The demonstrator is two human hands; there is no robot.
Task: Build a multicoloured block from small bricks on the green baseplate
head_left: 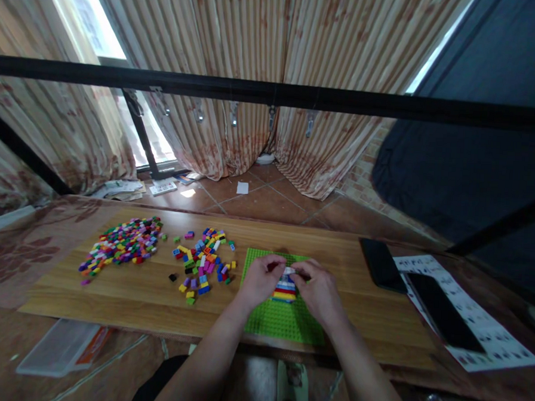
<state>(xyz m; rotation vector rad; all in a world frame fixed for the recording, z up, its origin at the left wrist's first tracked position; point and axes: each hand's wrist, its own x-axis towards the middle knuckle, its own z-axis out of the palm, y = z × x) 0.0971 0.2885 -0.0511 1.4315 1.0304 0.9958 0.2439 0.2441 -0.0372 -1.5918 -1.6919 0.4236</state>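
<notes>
A small structure of toy building bricks (285, 292), layered in yellow, red, white and blue, stands on a green studded baseplate (283, 327). My left hand (263, 278) is closed at its upper left side, thumb and fingers at the top bricks. From the right, my right hand (319, 287) is closed at the same upper part, its fingertips close to those of the left. A whitish brick shows between the fingertips. My fingers partly cover the top, so the exact piece under each one is hidden.
Loose mixed bricks (206, 260) lie left of the baseplate, with a larger brick pile (126, 241) farther left on the wooden board (123, 300). To the right are a black phone (382, 264), another dark device (443, 311) and a printed sheet (488, 350). A black bar (273, 94) crosses beyond.
</notes>
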